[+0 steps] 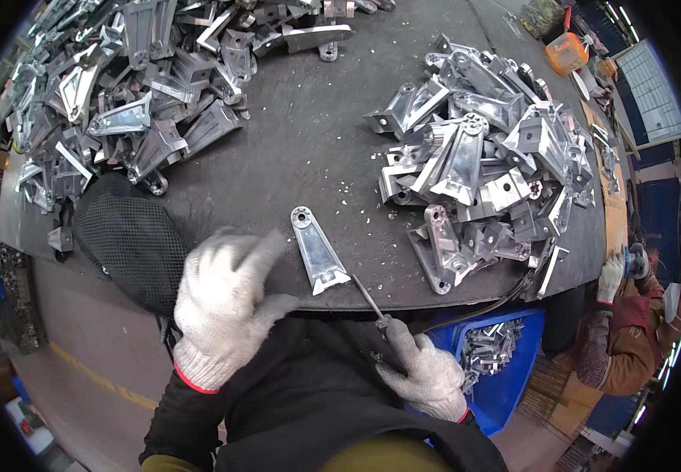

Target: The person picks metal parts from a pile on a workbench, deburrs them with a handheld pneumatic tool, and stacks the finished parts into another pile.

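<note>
On the dark bench, close to its front edge, lies a single tapered metal bracket with a round, holed end pointing away from me. My left hand, in a white knit glove with a red cuff, hovers left of it; its fingers are apart, slightly blurred, and hold nothing. In a similar glove, my right hand is closed around a tool with a thin metal shaft. The shaft's tip is right by the wide end of the bracket; whether they touch I cannot tell. My fingers hide most of the handle.
Heaps of brackets stand at the far left and right. A black mesh chair back sits left of my hand. Below the bench, a blue bin holds small metal parts. A co-worker is at the far right, near an orange container.
</note>
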Demonstrator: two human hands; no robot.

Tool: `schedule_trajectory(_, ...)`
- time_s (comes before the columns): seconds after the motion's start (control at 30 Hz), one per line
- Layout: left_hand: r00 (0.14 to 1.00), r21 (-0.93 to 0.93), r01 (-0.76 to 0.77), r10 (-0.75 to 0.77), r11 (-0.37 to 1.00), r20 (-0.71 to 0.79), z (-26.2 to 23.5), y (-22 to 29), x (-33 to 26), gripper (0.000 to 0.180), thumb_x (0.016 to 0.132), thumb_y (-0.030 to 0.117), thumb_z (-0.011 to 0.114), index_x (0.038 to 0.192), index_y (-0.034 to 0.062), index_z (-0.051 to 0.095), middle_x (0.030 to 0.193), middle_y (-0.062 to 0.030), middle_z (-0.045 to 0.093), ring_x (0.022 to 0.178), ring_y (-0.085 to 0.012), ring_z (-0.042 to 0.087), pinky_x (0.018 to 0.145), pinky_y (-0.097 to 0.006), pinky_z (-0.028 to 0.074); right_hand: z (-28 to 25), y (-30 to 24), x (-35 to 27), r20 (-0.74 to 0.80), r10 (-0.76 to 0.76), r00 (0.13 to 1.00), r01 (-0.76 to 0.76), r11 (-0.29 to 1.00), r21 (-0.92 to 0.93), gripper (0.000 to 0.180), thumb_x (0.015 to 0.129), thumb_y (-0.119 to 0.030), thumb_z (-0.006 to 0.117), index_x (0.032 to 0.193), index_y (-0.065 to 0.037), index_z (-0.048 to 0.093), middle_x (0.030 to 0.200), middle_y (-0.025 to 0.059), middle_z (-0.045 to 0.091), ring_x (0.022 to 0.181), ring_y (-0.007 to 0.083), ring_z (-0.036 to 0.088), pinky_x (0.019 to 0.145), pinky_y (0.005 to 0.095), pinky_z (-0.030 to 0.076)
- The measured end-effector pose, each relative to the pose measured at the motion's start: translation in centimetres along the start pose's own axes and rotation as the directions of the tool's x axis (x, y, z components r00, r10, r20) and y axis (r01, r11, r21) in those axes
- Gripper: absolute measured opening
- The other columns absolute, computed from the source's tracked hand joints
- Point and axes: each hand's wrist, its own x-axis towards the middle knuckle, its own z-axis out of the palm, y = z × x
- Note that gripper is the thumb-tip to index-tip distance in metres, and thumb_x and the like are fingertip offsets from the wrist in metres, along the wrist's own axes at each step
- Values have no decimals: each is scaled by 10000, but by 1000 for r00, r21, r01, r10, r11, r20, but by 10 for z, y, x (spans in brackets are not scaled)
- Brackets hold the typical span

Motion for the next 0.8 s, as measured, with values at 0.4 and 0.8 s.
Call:
schedule_trajectory(0.4,981,-96,-173,163,980,-102,35,8,-22,562,774,442,846,1199,90,744,1086,-84,649,1075,-312,643,1038,-531,516,-6,-3,-12,130,112,985,-115,993,15,667,906,-415,784,1512,-267,549,880,152,659,690,386,704,594,493,568)
schedule_trajectory(0.8,932,-309,-347,363,886,-6,56,-4,32,681,492,392,833,1140,201,745,1174,40,668,1172,-218,642,1116,-520,530,-20,16,-1,270,-5,963,30,996,-86,596,836,-447,844,1393,-310,682,777,75,590,612,286,668,527,449,530)
